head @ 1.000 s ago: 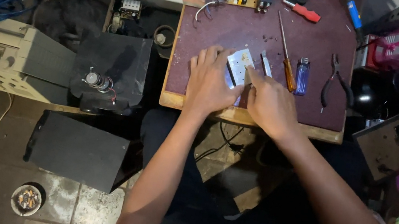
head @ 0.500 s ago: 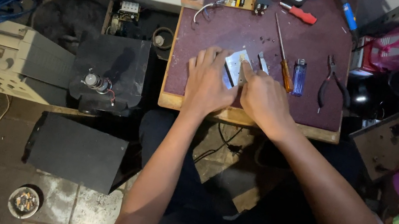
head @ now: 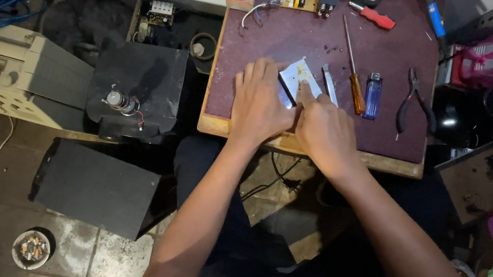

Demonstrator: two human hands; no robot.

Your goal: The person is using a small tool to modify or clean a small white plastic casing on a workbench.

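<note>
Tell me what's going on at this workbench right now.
A seated person presses both hands on a small pale flat piece on a maroon worktable. The left hand lies flat beside it; the right hand points a finger onto it. A screwdriver, blue lighter and pliers lie untouched to the right.

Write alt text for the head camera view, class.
Both hands, left hand and right hand, press a small pale flat piece on a maroon worktable. A screwdriver, blue lighter and pliers lie to its right.
</note>
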